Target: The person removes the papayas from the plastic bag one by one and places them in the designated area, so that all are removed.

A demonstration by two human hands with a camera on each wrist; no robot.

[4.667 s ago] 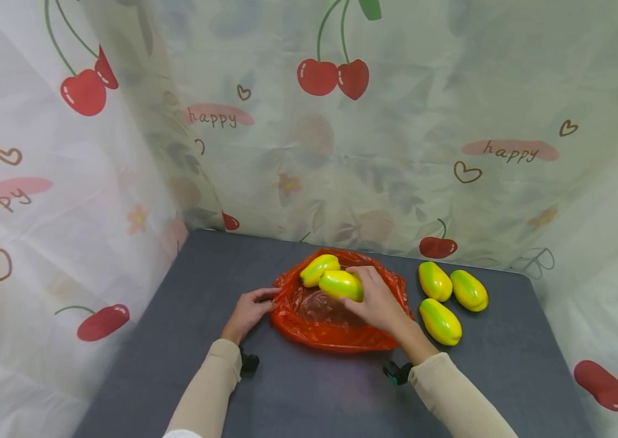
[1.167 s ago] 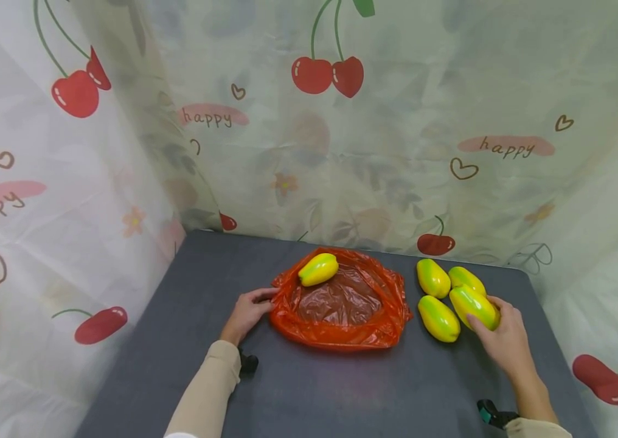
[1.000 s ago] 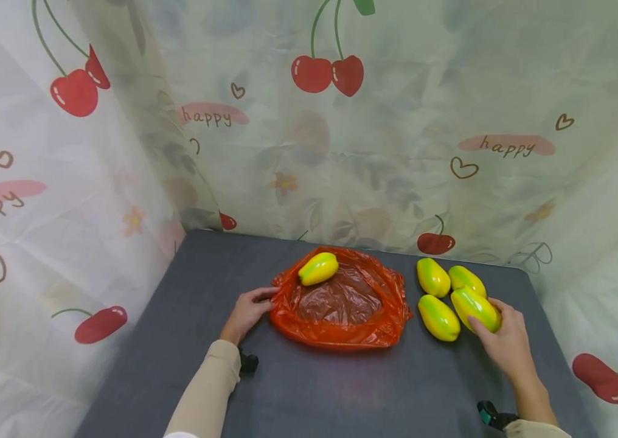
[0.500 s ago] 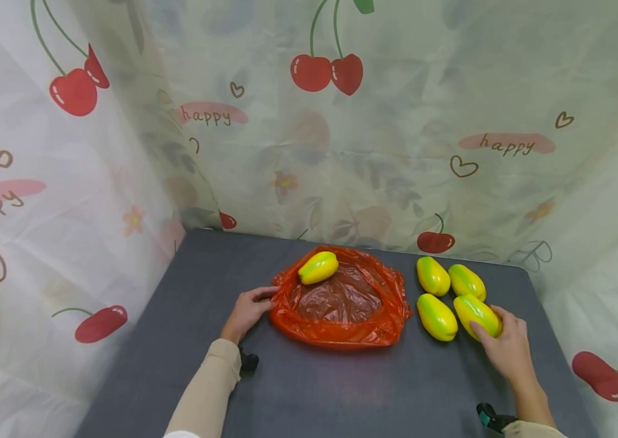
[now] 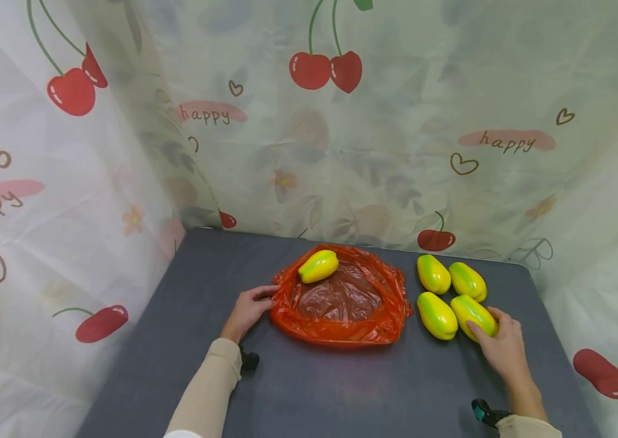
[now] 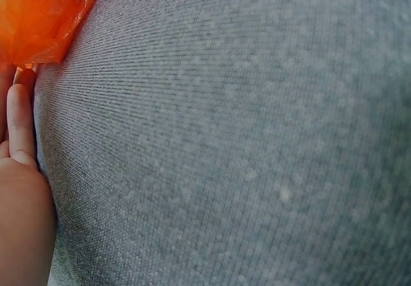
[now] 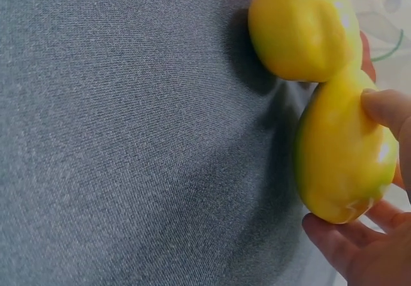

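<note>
My right hand (image 5: 503,344) holds a yellow-green papaya (image 5: 473,314), its thumb on the near side and fingers round the far end. In the right wrist view that papaya (image 7: 343,148) lies against another papaya (image 7: 305,29). My left hand (image 5: 247,311) pinches the left edge of a red plastic bag (image 5: 342,333), which lies spread with its mouth open. Left wrist view: the fingers (image 6: 20,122) reach to the hem of the bag (image 6: 45,16), and the fingertips are partly hidden by it. One papaya (image 5: 318,266) sits at the back left of the bag.
Three more papayas stand close by the held one: a back left papaya (image 5: 433,274), a back right papaya (image 5: 468,281) and a front left papaya (image 5: 437,316). A printed curtain (image 5: 374,152) surrounds the dark grey table (image 5: 342,395) at the back and sides.
A papaya has gone from over the bag to the group on the right in my right hand, then down beside the others. My left hand has kept its place at the bag.
</note>
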